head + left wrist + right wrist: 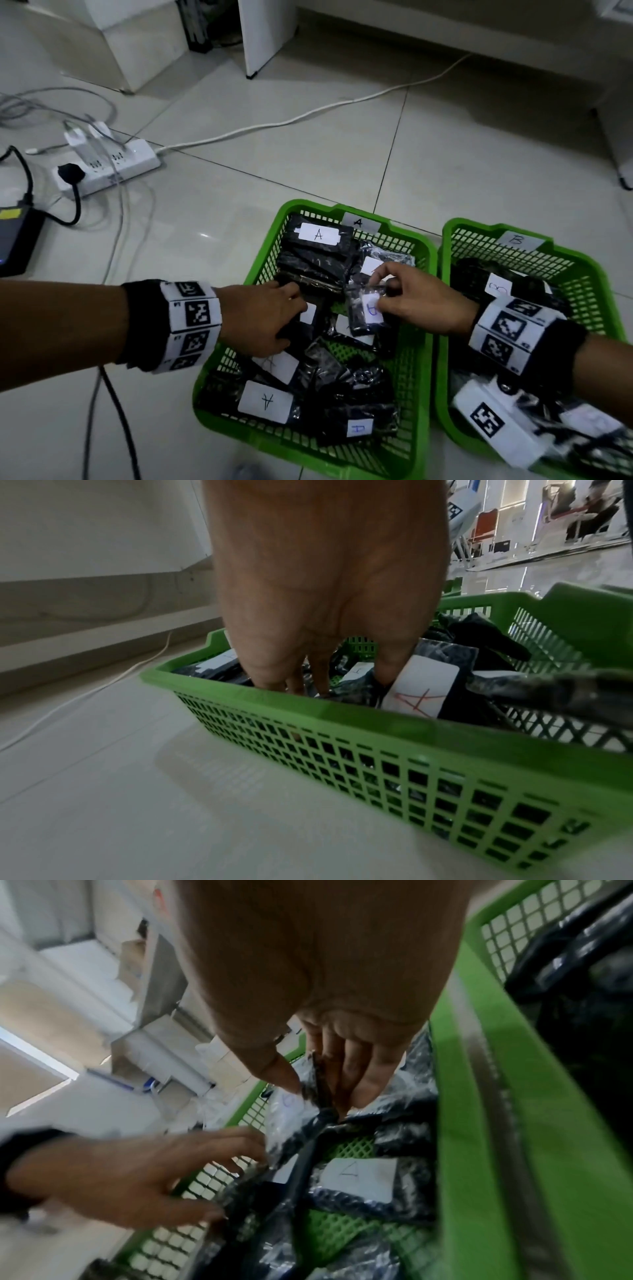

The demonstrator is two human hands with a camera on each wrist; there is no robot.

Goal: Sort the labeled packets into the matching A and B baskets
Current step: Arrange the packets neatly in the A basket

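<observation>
Two green baskets stand side by side on the floor. Basket A (270,233) on the left holds many black packets with white A labels (318,234). Basket B (445,274) on the right holds packets too, one labelled B (498,287). My right hand (380,287) reaches over basket A and pinches the top of a clear-wrapped black packet marked B (366,308); in the right wrist view the thumb and fingers (363,1085) nip its edge. My left hand (291,305) is down among basket A's packets, its fingertips buried, with the thumb (387,669) against an A-labelled packet (418,693).
A white power strip (102,164) with plugs and a long white cable (308,116) lie on the tiles to the far left. A black device (17,236) sits at the left edge. A dark cable (116,411) runs under my left forearm. White furniture legs (253,41) stand behind.
</observation>
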